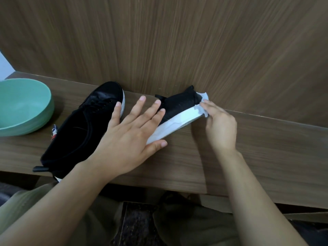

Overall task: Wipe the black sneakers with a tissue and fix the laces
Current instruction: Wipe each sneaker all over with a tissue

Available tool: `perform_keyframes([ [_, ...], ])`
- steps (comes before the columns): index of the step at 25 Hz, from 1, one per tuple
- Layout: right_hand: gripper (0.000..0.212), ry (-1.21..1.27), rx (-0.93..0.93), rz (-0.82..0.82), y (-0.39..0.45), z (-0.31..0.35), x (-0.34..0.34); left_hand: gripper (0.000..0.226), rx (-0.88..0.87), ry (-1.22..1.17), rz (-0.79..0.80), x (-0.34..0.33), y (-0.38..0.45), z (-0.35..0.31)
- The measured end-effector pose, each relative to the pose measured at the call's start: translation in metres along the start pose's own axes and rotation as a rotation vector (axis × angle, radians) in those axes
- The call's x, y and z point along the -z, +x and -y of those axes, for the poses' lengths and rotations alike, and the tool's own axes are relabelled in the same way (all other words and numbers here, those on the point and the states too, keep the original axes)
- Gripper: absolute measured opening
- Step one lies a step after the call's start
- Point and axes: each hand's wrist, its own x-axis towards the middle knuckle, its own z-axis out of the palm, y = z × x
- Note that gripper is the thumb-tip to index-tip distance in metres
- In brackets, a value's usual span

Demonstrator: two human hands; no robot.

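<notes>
Two black sneakers with white soles rest on a narrow wooden shelf (248, 148). The left sneaker (78, 128) lies with its toe toward the back wall. The right sneaker (179, 107) lies on its side, white sole facing me, its heel end at the right. My left hand (131, 132) presses flat on it with fingers spread, covering its front part. My right hand (220, 125) pinches a white tissue (202, 102) against the heel end of that sneaker. A black lace end (159, 96) sticks out near my left fingertips.
A mint-green bowl (23, 107) stands on the shelf at the far left, close to the left sneaker. A wood-grain wall (177, 41) rises directly behind the shelf. My legs and a dark floor show below the shelf's front edge.
</notes>
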Motion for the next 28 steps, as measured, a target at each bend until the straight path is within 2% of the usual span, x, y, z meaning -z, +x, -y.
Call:
perform_keyframes([
  [2,0.046,0.044,0.057,-0.018,-0.006,0.02,0.002,0.071,-0.005,-0.018,0.018,-0.002,0.001,0.001],
  [6,0.043,0.119,0.304,-0.019,-0.046,0.079,0.005,0.074,0.05,-0.178,0.049,-0.006,0.0,0.017],
  [9,0.047,0.07,0.334,-0.025,-0.046,0.069,0.0,0.073,0.043,-0.296,0.086,-0.006,-0.002,0.021],
  [11,0.055,0.046,0.229,-0.034,-0.028,0.046,-0.002,0.07,0.021,-0.368,0.103,-0.003,-0.002,0.02],
  [15,0.044,0.002,0.09,-0.092,-0.009,0.011,0.003,0.064,-0.066,-0.435,0.116,-0.002,-0.005,0.014],
  [17,0.041,0.101,-0.126,-0.051,-0.006,-0.003,0.011,0.061,-0.148,-0.361,0.081,-0.003,-0.007,0.011],
  [19,0.039,0.309,-0.391,0.01,-0.005,-0.019,0.02,0.059,-0.259,-0.25,0.054,-0.008,-0.01,0.009],
  [21,0.035,0.436,-0.542,0.004,-0.009,-0.026,0.027,0.062,-0.331,-0.115,0.021,-0.014,-0.011,0.008],
  [23,0.028,0.368,-0.649,0.075,-0.014,-0.026,0.035,0.067,-0.287,0.023,-0.033,-0.018,-0.008,0.01],
  [25,0.018,0.246,-0.703,0.187,-0.021,-0.023,0.043,0.068,-0.147,0.092,-0.051,-0.02,-0.002,0.012],
  [28,0.014,0.195,-0.708,0.358,-0.028,-0.012,0.062,0.068,0.013,0.03,0.049,-0.03,0.006,0.011],
])
